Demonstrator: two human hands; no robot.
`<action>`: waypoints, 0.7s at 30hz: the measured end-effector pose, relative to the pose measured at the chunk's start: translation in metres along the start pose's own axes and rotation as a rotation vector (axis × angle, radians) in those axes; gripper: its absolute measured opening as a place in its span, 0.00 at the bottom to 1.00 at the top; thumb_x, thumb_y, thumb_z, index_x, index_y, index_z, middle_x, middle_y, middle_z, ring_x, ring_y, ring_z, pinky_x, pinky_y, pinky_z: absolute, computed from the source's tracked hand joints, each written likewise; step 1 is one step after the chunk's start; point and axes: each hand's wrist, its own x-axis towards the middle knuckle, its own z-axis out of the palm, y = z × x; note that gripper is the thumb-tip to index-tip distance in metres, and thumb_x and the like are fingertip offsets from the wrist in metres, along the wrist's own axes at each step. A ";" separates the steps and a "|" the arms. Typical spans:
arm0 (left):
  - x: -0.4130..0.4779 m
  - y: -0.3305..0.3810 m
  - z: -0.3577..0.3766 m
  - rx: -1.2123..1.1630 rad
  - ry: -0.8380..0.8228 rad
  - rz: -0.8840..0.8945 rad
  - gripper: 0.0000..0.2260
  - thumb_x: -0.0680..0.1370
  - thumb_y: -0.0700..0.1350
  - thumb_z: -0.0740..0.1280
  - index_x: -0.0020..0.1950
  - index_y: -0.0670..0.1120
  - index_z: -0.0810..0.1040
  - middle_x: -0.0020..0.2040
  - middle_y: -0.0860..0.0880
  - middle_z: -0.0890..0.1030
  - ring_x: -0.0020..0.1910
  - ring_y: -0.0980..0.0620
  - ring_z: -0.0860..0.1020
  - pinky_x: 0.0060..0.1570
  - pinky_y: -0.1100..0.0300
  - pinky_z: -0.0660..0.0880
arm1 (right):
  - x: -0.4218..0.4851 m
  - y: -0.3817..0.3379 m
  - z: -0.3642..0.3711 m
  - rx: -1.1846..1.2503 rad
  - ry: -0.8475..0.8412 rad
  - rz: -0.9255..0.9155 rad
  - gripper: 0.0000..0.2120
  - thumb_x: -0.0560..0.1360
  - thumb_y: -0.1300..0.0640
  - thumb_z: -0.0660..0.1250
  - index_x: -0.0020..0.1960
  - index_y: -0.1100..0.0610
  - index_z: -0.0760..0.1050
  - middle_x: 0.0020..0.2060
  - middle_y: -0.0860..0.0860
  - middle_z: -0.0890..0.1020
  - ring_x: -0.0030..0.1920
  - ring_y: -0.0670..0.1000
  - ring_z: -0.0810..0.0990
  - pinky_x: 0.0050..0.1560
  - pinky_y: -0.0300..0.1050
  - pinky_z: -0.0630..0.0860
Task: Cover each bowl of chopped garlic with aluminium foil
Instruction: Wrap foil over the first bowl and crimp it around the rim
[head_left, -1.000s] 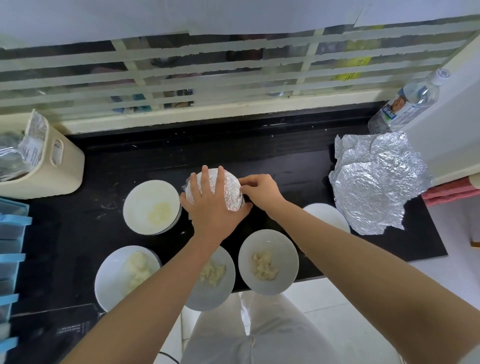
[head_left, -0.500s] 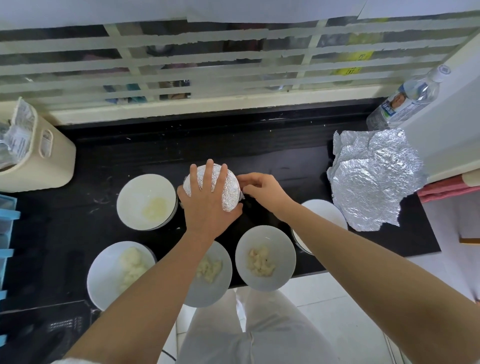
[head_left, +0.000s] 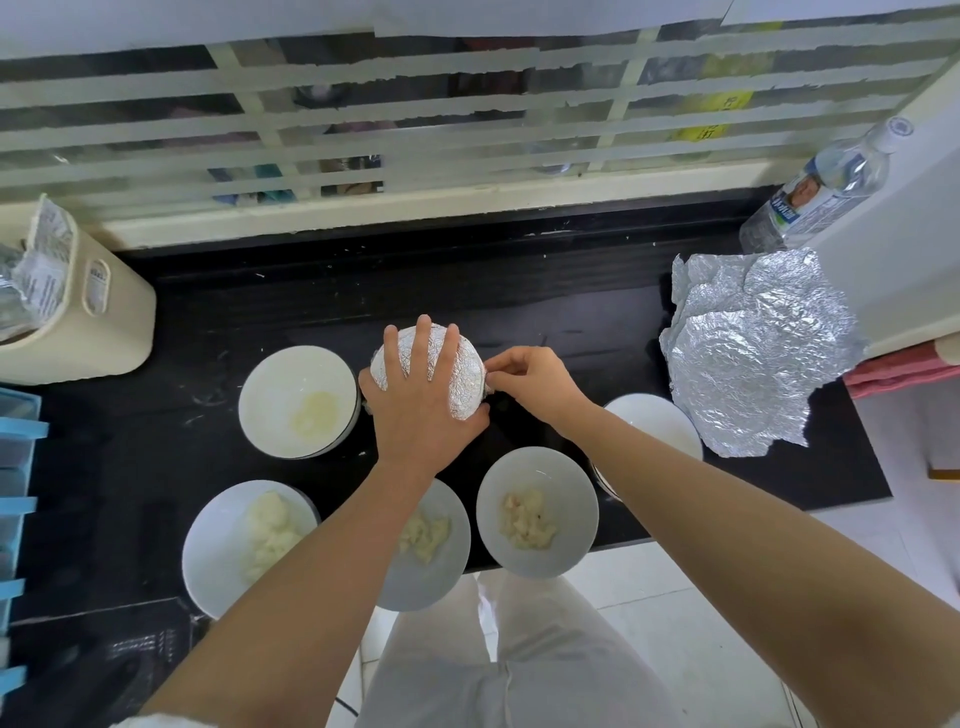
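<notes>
I am looking down at the black counter (head_left: 571, 312), which is running below a barred window. At its right end a pile of crumpled foil sheets (head_left: 748, 358) is lying, reaching the right edge. At the left end, near the back, a beige bin (head_left: 104, 322) is standing. Five open white bowls are sitting toward the front edge. The back-left bowl (head_left: 275, 395) is holding something pale and yellowish. The front-left bowl (head_left: 218, 540), the front-middle bowl (head_left: 447, 545) and the front-right bowl (head_left: 571, 499) are each showing chopped garlic. The right bowl (head_left: 660, 421) is partly hidden under the right forearm, so I cannot tell its content. A water bottle (head_left: 815, 192) is leaning in the back right corner. The foil-covered bowl (head_left: 462, 374) is standing in the middle of the counter, just beside the back-left bowl. The left hand (head_left: 421, 410) is pressing flat on its top, fingers straight and spread. The right hand (head_left: 530, 379) is pinching the foil at the bowl's right rim with curled fingertips.
</notes>
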 end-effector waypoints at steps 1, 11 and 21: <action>0.000 0.000 0.000 0.004 0.002 0.000 0.42 0.69 0.70 0.58 0.79 0.53 0.57 0.80 0.46 0.57 0.77 0.35 0.55 0.61 0.32 0.64 | 0.001 0.000 0.000 -0.013 0.001 -0.003 0.05 0.73 0.61 0.70 0.48 0.56 0.83 0.43 0.52 0.86 0.46 0.47 0.83 0.54 0.43 0.78; 0.000 0.001 -0.001 0.010 0.007 0.001 0.42 0.68 0.70 0.54 0.79 0.53 0.57 0.79 0.45 0.58 0.76 0.35 0.56 0.60 0.32 0.65 | -0.001 -0.002 0.006 -0.123 0.057 -0.051 0.05 0.71 0.60 0.71 0.46 0.53 0.81 0.41 0.48 0.85 0.44 0.45 0.83 0.50 0.44 0.80; 0.000 0.000 -0.001 0.015 0.000 0.004 0.42 0.68 0.70 0.57 0.79 0.53 0.57 0.79 0.45 0.58 0.76 0.35 0.56 0.61 0.32 0.65 | -0.002 0.000 0.014 -0.164 0.161 -0.043 0.04 0.71 0.60 0.72 0.39 0.52 0.80 0.36 0.47 0.83 0.40 0.48 0.82 0.47 0.49 0.82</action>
